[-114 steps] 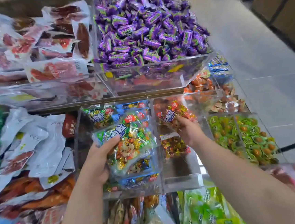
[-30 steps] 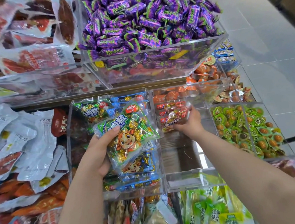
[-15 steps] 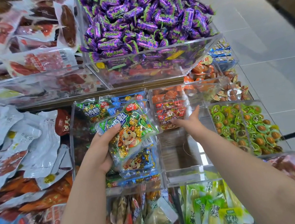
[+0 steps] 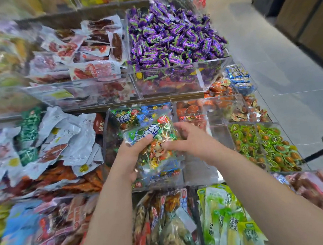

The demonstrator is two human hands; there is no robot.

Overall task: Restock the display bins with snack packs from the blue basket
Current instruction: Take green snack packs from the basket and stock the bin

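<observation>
Snack packs (image 4: pixel 154 142), stacked; left hand (image 4: pixel 132 156), fingers clamped round them; right hand (image 4: pixel 189 139) at right edge, grasp unclear through blur; risk: slick wrappers sliding apart, spilling over display bin (image 4: pixel 167 181) front.

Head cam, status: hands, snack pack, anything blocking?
Left hand grips green snack pack over clear bin. Right hand at pack's right edge, grip blurred. Bin already holds similar packs; no blocker seen.

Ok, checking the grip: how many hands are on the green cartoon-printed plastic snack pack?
2. The left hand grips the green cartoon-printed plastic snack pack at its left edge; the right hand meets its right edge, its grip blurred.
</observation>
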